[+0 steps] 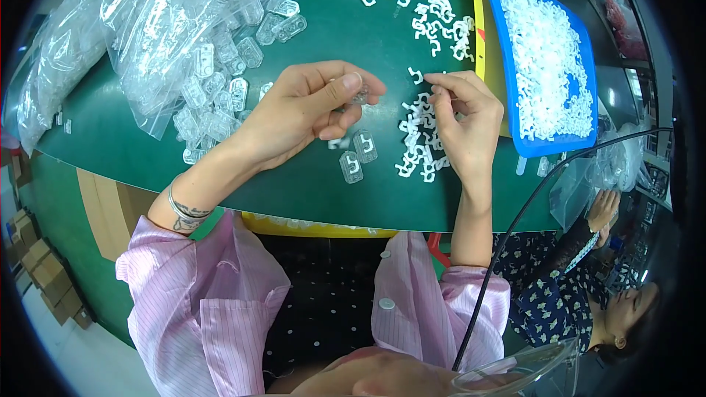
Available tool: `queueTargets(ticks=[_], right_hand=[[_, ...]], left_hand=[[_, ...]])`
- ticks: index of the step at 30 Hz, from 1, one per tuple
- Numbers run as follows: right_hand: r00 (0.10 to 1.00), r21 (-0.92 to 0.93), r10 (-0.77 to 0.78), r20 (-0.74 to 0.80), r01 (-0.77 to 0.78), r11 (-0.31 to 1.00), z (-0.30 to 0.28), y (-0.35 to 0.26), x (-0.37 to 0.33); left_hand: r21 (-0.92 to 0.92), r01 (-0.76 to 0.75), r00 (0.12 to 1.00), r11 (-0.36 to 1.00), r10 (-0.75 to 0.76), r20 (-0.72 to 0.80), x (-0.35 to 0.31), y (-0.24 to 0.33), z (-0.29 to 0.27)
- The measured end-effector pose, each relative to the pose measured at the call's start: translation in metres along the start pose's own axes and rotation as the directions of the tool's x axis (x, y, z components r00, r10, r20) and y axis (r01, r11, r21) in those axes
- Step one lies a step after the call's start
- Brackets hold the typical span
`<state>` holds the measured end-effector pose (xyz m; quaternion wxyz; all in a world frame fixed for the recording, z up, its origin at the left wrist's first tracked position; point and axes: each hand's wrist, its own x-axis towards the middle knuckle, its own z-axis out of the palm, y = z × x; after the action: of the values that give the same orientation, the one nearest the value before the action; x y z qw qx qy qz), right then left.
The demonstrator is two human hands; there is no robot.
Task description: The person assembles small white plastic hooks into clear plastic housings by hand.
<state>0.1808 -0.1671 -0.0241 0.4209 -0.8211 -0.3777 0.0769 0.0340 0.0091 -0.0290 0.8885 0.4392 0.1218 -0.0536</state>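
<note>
Over the green table, my left hand is closed on a small clear plastic case, mostly hidden by the thumb and fingers. My right hand pinches a small white hook-shaped plastic piece between thumb and forefinger, apart from the case. Below my left hand lie two clear cases, each with a white hook on it or in it. Loose white hooks are scattered beside and partly behind my right hand. A heap of clear cases spreads to the left of my left forearm.
Large clear bags of cases cover the far left of the table. More white hooks lie at the back. A blue tray full of white bits overlaps a yellow tray. A black cable crosses the right; a co-worker sits there.
</note>
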Motion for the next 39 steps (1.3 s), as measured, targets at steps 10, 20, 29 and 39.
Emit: queueTargets(ticks=[10,20,29,39], right_hand=[[0.905,-0.031,-0.319,0.281,0.340,0.940,0.019,-0.035,-0.009],[0.639,-0.168,-0.504,0.581,0.700,0.694,0.063,-0.070,-0.048],[0.637,-0.277,-0.484,0.599,0.733,0.622,0.064,-0.076,-0.038],[0.994,0.582,0.062,0.085,-0.100,0.807,0.014,-0.056,-0.011]], left_hand=[[0.497,-0.371,0.832,0.785,0.518,-0.198,-0.007,0.024,-0.004],[0.253,-0.246,0.950,0.936,0.284,-0.126,-0.012,0.022,-0.005],[0.179,-0.204,0.971,0.963,0.222,-0.088,-0.006,0.017,-0.003],[0.226,-0.229,0.963,0.947,0.254,-0.086,-0.009,0.003,0.010]])
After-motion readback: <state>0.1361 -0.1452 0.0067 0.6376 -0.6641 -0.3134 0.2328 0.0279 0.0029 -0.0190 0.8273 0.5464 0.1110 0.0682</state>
